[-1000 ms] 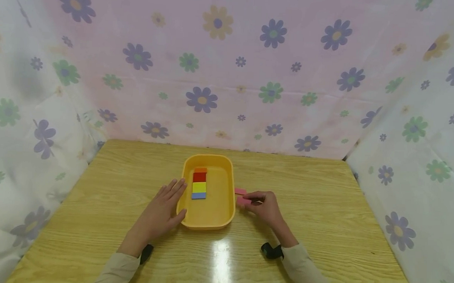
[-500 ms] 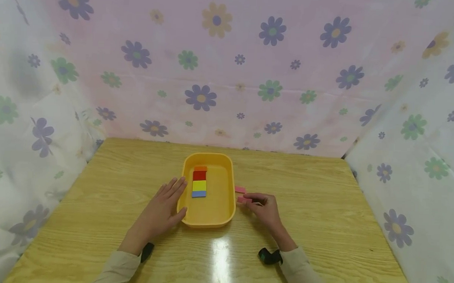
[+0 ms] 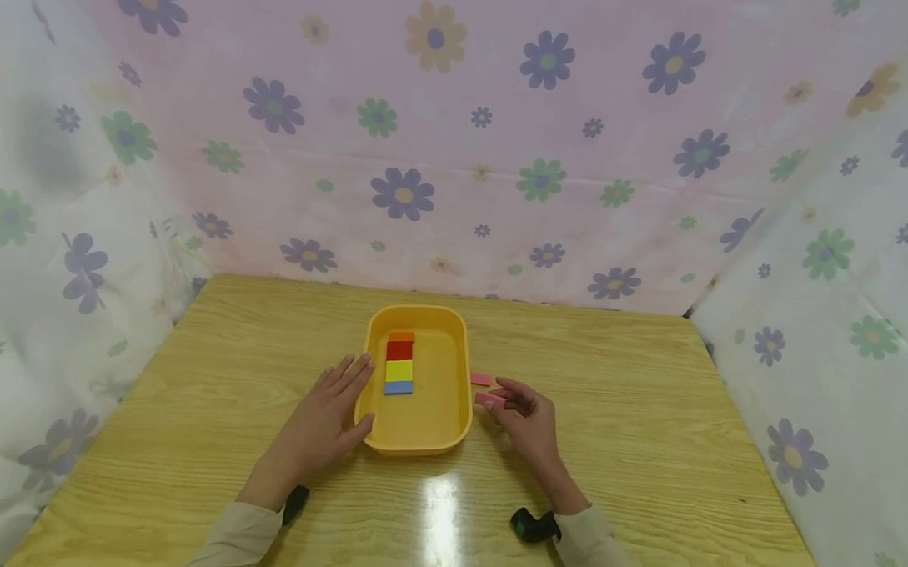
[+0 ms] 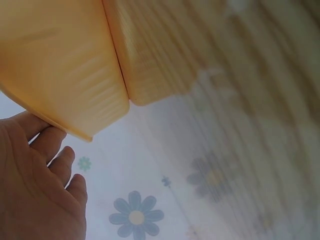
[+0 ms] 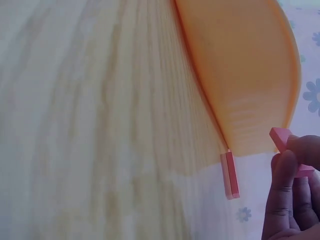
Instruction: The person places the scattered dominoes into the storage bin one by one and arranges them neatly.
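In the head view my right hand (image 3: 532, 421) pinches a pink block (image 3: 489, 399) just outside the right wall of a yellow tray (image 3: 437, 429). The right wrist view shows that pink block between thumb and fingertips, raised off the tabletop. Beside the tray lies another pink block (image 5: 230, 175). My left hand (image 3: 316, 425) rests on the tray's left rim, its fingers extended; the left wrist view has its fingertips against the outer wall. Inside the tray, a column of flat blocks runs along the left side: orange (image 3: 402, 337), red (image 3: 400, 351), yellow (image 3: 399, 370) and blue (image 3: 399, 387).
The tray stands on a wood-grain table (image 3: 621, 456). Flowered cloth (image 3: 459, 150) hangs behind the table's back edge and along both sides. Black wrist cameras sit under both forearms, the right one (image 3: 533, 526) close above the tabletop.
The right index finger has lifted away from the pink block and spread outward, while the block stays pinched in nearly the same place. The left hand and the tray hold still.
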Tool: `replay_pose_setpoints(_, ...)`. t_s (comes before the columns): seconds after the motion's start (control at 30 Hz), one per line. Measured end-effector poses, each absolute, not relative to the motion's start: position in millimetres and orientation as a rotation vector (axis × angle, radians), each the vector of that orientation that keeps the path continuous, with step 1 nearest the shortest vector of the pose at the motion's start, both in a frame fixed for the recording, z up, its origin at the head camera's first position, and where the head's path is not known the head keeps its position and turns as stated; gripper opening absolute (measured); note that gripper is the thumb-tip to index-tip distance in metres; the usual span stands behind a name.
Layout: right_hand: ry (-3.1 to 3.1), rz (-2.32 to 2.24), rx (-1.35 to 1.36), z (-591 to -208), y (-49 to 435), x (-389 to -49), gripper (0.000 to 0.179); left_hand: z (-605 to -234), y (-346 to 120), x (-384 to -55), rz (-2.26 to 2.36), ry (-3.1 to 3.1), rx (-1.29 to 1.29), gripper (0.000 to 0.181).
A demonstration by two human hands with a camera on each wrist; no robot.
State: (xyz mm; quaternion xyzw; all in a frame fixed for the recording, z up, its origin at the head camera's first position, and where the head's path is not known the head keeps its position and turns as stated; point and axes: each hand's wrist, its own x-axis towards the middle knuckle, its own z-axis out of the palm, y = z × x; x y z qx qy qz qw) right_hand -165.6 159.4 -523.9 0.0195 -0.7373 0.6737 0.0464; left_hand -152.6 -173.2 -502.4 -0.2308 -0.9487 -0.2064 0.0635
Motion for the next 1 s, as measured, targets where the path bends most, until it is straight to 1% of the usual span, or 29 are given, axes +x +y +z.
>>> replay_pose_setpoints(0.17, -2.139, 2.092, 0.043, -523.6, 155.2, -164.8, 0.046, -501.8, -173.1, -152.7, -0.653, -2.863, -0.692, 0.072)
replay_pose_setpoints(0.37, -2.038, 2.130, -0.013, -519.2, 146.2, -165.0, 0.050, -501.7, -173.4, -152.2, -0.665, -2.849, -0.691, 0.071)
replay_pose_setpoints(0.63, -1.887, 2.160, -0.096, -511.1, 142.6, -163.5, 0.044, -502.3, -172.7, -153.5, -0.661, -2.856, -0.699, 0.072)
replay_pose_setpoints(1.0, -1.814, 2.248, -0.197, -498.0, 130.0, -161.2, 0.039, -500.9, -172.5, -152.4, -0.637, -2.860, -0.703, 0.072)
